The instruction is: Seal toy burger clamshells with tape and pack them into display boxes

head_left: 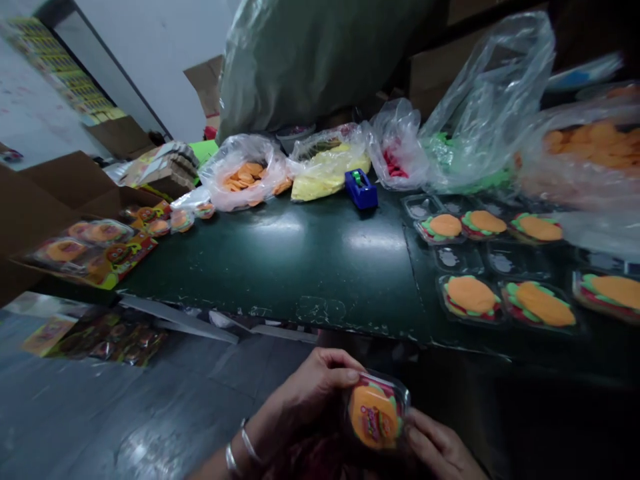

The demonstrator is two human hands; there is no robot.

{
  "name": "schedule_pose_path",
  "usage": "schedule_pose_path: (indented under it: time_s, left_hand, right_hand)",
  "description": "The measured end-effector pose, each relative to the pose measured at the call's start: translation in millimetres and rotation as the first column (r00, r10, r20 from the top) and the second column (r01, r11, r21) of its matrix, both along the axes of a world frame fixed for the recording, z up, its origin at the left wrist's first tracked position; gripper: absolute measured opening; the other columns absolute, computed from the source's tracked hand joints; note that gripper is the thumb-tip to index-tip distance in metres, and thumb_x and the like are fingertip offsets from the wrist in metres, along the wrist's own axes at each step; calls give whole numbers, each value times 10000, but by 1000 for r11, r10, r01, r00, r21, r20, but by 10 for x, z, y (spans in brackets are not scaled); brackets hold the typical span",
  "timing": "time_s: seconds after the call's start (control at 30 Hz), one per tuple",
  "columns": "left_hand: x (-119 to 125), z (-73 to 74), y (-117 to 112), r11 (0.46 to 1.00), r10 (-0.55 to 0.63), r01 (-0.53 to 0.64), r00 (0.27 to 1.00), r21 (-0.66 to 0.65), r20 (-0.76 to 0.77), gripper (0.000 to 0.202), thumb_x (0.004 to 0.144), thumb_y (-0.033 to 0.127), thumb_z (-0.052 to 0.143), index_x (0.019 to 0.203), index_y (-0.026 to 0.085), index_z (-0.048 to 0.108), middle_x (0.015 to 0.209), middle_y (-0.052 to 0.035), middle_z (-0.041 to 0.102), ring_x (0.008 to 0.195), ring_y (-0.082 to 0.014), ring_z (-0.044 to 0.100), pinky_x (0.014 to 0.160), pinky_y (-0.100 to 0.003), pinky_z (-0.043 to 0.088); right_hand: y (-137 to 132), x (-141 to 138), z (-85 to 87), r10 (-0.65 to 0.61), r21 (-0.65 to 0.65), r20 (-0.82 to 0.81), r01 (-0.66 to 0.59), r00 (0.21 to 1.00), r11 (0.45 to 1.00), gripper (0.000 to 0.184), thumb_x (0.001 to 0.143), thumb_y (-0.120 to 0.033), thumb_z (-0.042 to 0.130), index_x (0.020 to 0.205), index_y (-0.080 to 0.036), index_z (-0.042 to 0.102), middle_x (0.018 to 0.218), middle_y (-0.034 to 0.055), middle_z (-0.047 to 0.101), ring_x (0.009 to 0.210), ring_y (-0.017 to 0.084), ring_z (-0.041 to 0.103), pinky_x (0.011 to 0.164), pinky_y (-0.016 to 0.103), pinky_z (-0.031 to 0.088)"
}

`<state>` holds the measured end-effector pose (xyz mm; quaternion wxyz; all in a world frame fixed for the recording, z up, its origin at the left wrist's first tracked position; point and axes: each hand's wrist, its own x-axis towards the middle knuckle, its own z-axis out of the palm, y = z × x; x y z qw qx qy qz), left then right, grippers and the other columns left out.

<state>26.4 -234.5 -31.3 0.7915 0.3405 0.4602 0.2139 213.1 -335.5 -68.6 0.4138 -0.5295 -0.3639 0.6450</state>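
Below the front edge of the table, my two hands hold one clear plastic box with a toy burger (375, 415) inside. A small printed label shows on its orange bun, with green and red layers around it. My left hand (320, 377) grips the box's upper left edge, thumb on top. At the lower right side, the fingers of my right hand (437, 440) are closed on the same box. Several open clear boxes with burgers, such as one toy burger (473, 297), stand on the table to the right.
Along the back of the dark green table (300, 260) lie plastic bags of orange pieces (245, 176), yellow pieces (330, 170) and red pieces (395, 163). A blue tape dispenser (361, 190) stands before them. Packed burger sets (95, 250) lie left, by a cardboard box (65, 187).
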Motion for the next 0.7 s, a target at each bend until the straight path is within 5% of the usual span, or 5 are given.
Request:
schedule_pose_path:
  time_s: [0.13, 0.3, 0.43, 0.57, 0.7]
  left_hand:
    - [117, -30, 181, 905, -417, 423, 902, 36, -112, 198, 594, 274, 776, 733, 136, 743, 669, -1, 679, 608, -118, 537, 618, -240, 400]
    - [368, 10, 264, 835, -541, 550, 829, 28, -143, 185, 554, 209, 790, 709, 131, 725, 597, 29, 627, 574, -100, 493, 566, -223, 358]
    - [270, -44, 73, 912, -409, 410, 908, -5, -93, 235, 639, 291, 748, 806, 136, 690, 639, 15, 623, 589, -110, 533, 594, -235, 385]
    - [159, -152, -236, 984, -156, 154, 988, -87, -15, 321, 627, 276, 793, 893, 146, 668, 724, 18, 617, 599, -85, 518, 599, -213, 376]
    - [236, -158, -362, 989, 117, -113, 992, -98, 36, 338, 600, 250, 830, 868, 140, 657, 691, 35, 584, 561, -63, 473, 570, -198, 354]
  right_hand:
    - [53, 4, 14, -123, 58, 86, 118, 989, 991, 377, 781, -494, 659, 1052, -233, 642, 998, 50, 668, 952, 245, 611, 814, 309, 498]
    - [6, -1, 13, -96, -21, -63, 95, 993, 995, 365, 774, -396, 713, 1091, -239, 626, 882, 11, 653, 828, 203, 627, 732, 282, 506]
    - [-248, 118, -95, -222, -160, -85, 206, 971, 965, 282, 781, -412, 713, 991, -225, 691, 910, 36, 699, 822, 206, 649, 704, 269, 526]
    - [-409, 132, -212, -456, -224, -61, 433, 888, 873, 276, 722, -428, 762, 920, -238, 733, 950, 57, 736, 809, 229, 686, 691, 285, 568]
    - [-374, 32, -210, -552, -178, -67, 535, 831, 826, 283, 709, -410, 775, 948, -262, 737, 962, 51, 745, 829, 235, 701, 716, 291, 586]
